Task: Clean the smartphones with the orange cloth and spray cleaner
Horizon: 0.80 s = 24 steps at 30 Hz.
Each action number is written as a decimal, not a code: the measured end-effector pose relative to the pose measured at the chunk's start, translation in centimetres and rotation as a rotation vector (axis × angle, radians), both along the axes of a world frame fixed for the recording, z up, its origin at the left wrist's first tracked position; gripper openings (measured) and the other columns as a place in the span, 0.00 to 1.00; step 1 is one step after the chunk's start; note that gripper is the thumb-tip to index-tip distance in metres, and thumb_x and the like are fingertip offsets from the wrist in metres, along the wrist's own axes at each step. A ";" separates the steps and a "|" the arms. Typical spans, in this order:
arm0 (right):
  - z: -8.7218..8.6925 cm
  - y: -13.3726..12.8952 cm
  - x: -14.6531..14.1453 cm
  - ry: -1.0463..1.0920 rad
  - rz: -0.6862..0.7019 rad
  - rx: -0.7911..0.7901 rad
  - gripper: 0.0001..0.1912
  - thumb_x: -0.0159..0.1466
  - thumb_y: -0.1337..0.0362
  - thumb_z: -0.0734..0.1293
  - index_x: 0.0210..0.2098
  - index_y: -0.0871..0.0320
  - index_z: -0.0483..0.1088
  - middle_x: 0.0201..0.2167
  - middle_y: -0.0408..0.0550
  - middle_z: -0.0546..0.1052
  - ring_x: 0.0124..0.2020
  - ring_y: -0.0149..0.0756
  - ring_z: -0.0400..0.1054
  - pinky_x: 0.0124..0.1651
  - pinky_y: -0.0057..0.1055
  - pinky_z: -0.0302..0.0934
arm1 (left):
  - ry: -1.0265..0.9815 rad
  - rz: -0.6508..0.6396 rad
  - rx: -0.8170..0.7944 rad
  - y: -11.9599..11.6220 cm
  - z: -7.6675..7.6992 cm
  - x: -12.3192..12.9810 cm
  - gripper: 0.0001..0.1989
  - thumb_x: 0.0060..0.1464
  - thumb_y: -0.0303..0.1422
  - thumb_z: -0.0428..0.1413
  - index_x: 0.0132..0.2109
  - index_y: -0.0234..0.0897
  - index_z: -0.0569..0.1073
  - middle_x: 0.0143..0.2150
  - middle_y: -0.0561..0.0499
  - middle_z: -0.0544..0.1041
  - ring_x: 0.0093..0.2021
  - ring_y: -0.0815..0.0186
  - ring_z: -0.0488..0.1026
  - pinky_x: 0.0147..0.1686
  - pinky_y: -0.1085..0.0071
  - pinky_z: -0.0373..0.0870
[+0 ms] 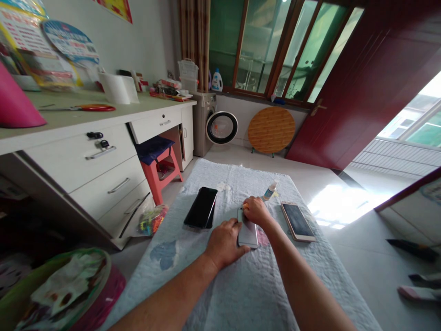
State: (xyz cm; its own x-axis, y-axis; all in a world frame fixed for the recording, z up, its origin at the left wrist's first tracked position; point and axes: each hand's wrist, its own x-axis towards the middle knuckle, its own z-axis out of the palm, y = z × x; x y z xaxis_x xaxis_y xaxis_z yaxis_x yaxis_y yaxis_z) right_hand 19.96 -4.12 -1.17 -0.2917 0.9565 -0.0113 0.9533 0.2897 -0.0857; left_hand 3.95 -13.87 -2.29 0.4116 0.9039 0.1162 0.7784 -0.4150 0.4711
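Note:
A silver-grey smartphone (248, 234) lies on the cloth-covered table, its plain side up; I cannot see its other side. My left hand (225, 243) grips its left side, with the thumb at the bottom edge and the fingers at the upper left. Over the phone's top end, my right hand (257, 211) is closed and pressed down. A bit of orange shows at its fingertips, too small to name. To the left rest black phones (202, 207), seemingly one stacked on another. A gold-rimmed phone (298, 221) lies to the right, and a small spray bottle (270, 190) is just beyond my right hand.
A pale blue patterned cloth (227, 177) covers the table. On the left are a white desk (103, 161) with drawers, a red stool (156, 177) and a waste bin (110, 276). Farther back stand a washing machine (203, 133) with its door open and a round wooden board (272, 129).

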 end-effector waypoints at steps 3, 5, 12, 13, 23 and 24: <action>-0.2 -0.2 1.6 0.006 -0.030 0.018 0.12 0.57 0.70 0.61 0.37 0.62 0.75 0.37 0.54 0.77 0.40 0.38 0.69 0.46 0.30 0.54 | 0.008 -0.004 -0.001 0.0 0.1 0.0 0.30 0.47 0.52 0.60 0.51 0.38 0.71 0.52 0.45 0.72 0.50 0.53 0.71 0.52 0.62 0.67; -0.4 -0.4 2.3 0.017 -0.043 0.032 0.12 0.57 0.71 0.61 0.35 0.62 0.75 0.36 0.54 0.77 0.40 0.38 0.69 0.45 0.30 0.54 | 0.009 -0.008 0.005 0.0 0.1 0.0 0.29 0.47 0.51 0.61 0.51 0.38 0.70 0.52 0.45 0.72 0.50 0.53 0.70 0.53 0.63 0.66; -0.6 -1.6 2.9 0.056 -0.107 0.054 0.11 0.57 0.71 0.60 0.32 0.63 0.75 0.32 0.55 0.77 0.36 0.39 0.69 0.41 0.31 0.56 | -0.010 -0.019 0.014 0.1 -0.2 0.0 0.28 0.47 0.49 0.61 0.52 0.40 0.70 0.53 0.46 0.71 0.51 0.54 0.70 0.54 0.63 0.65; -0.6 -1.9 2.9 0.062 -0.119 0.053 0.11 0.57 0.71 0.60 0.32 0.63 0.75 0.32 0.56 0.78 0.36 0.39 0.69 0.41 0.31 0.56 | -0.012 -0.021 0.008 0.1 -0.2 0.0 0.28 0.47 0.49 0.61 0.52 0.40 0.70 0.53 0.46 0.71 0.51 0.53 0.70 0.54 0.63 0.65; -0.4 -6.8 2.7 0.178 -0.212 -0.002 0.12 0.59 0.69 0.60 0.31 0.60 0.76 0.30 0.51 0.78 0.34 0.35 0.70 0.37 0.28 0.55 | 0.002 -0.026 -0.008 0.2 -0.3 0.0 0.28 0.48 0.48 0.60 0.53 0.40 0.68 0.56 0.45 0.69 0.53 0.54 0.69 0.54 0.63 0.65; -0.3 -7.3 2.6 0.186 -0.209 -0.014 0.11 0.59 0.69 0.60 0.30 0.60 0.76 0.30 0.51 0.78 0.34 0.36 0.70 0.37 0.28 0.55 | 0.006 -0.023 -0.009 0.2 -0.3 0.0 0.28 0.48 0.48 0.60 0.53 0.40 0.68 0.56 0.45 0.69 0.54 0.54 0.68 0.55 0.63 0.65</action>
